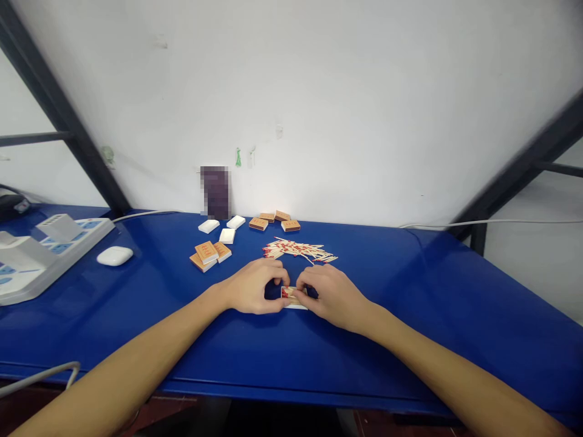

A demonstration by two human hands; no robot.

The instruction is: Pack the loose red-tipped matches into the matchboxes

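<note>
Both of my hands meet at the middle of the blue table [410, 315] over a small white matchbox tray [294, 297] filled with red-tipped matches. My left hand [252, 286] pinches the tray's left end with curled fingers. My right hand [330, 294] grips its right end, fingers closed. Just beyond them lies a loose pile of matches [298, 250]. Orange matchbox sleeves [210, 254] lie stacked to the left of the pile.
More orange sleeves [274, 221] and white inner trays [223, 229] sit near the white wall. A white power strip [40, 252] and a white earbud case [115, 255] are at the far left. Dark metal braces rise on both sides.
</note>
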